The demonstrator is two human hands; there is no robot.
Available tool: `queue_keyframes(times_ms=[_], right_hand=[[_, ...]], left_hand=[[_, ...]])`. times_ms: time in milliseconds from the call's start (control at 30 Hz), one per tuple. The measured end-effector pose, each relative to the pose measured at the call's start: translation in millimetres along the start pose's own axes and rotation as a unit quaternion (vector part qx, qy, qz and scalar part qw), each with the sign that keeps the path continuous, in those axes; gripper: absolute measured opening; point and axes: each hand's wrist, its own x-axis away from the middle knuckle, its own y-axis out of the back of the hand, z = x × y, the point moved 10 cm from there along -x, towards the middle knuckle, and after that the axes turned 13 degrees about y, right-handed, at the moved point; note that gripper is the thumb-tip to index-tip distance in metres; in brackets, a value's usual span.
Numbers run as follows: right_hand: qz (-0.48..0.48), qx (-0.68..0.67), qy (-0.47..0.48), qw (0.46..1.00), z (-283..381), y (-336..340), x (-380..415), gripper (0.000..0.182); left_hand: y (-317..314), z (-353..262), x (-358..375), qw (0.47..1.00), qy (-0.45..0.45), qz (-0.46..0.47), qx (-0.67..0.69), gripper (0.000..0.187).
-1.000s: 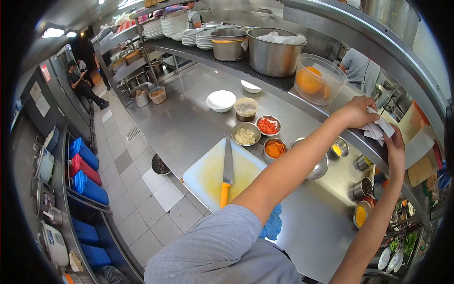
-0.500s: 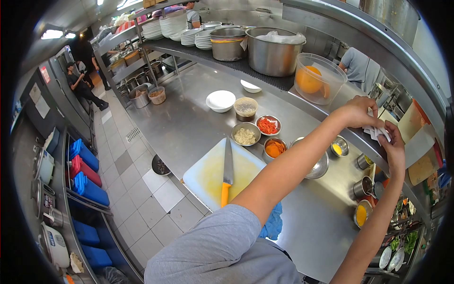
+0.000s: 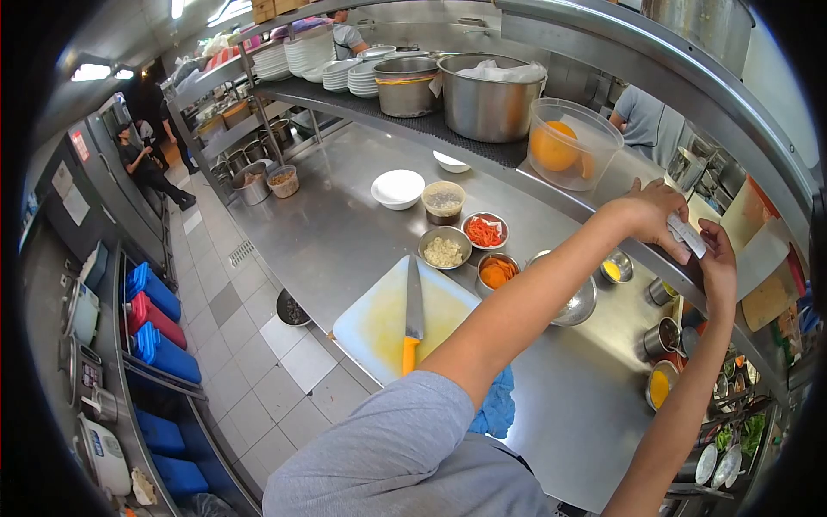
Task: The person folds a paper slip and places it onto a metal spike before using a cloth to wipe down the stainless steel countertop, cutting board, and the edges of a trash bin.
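Both my hands are up at the steel shelf (image 3: 603, 211) on the right. My left hand (image 3: 648, 214) reaches across my body and pinches a small bundle of white paper slips (image 3: 689, 234) at the shelf's edge. My right hand (image 3: 717, 258) comes up from below and holds the same slips from the other side. The slips are folded tight between the fingers of both hands. Below my left arm lies a white cutting board (image 3: 372, 326) with an orange-handled knife (image 3: 413, 312) on it.
Small steel bowls of chopped garlic (image 3: 444, 251), red chilli (image 3: 484, 231) and orange slices (image 3: 498, 271) stand beyond the board, with a white bowl (image 3: 399, 188). A clear tub (image 3: 568, 146) and large pots (image 3: 487, 95) sit on the shelf. A blue cloth (image 3: 495, 412) hangs near me. A person (image 3: 142, 159) crouches far left.
The loose, spread papers have been gathered into a tight small bundle between my hands. Both hands stayed at the shelf edge, the right one shifting slightly up.
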Motion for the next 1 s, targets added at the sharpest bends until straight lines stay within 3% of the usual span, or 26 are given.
queue_keyframes(times_ms=[100,267,367,467,667,800,900,1000], right_hand=[[0.010,0.038,-0.008,0.999,3.7,-2.4,1.8,0.041],[0.035,-0.041,-0.033,0.998,9.8,-13.7,5.5,0.047],[0.044,-0.033,-0.014,0.998,9.4,-14.9,4.7,0.049],[0.029,-0.031,-0.010,0.999,4.2,-13.2,3.9,0.047],[0.004,0.040,-0.033,0.999,-9.5,0.7,2.2,0.044],[0.011,0.003,-0.029,1.000,-9.9,1.2,0.7,0.043],[0.017,0.000,-0.065,0.998,-14.7,1.0,2.4,0.040],[0.053,-0.018,-0.013,0.998,8.5,-15.0,5.0,0.037]], left_hand=[[-7.2,2.2,-2.8,1.000,0.007,0.022,-0.020,0.069],[7.1,6.7,-3.1,0.998,0.011,-0.017,0.057,0.038],[15.0,4.3,-0.6,0.997,0.002,-0.063,0.053,0.031],[10.3,11.3,-1.7,0.992,0.062,0.001,0.112,0.031],[13.4,14.6,-2.2,0.985,0.057,-0.014,0.161,0.037],[14.6,4.8,9.1,0.990,0.069,0.016,0.119,0.046],[13.3,-3.4,12.3,0.994,0.017,0.026,0.100,0.055],[8.3,-1.9,7.0,0.997,0.011,0.023,0.073,0.053]])
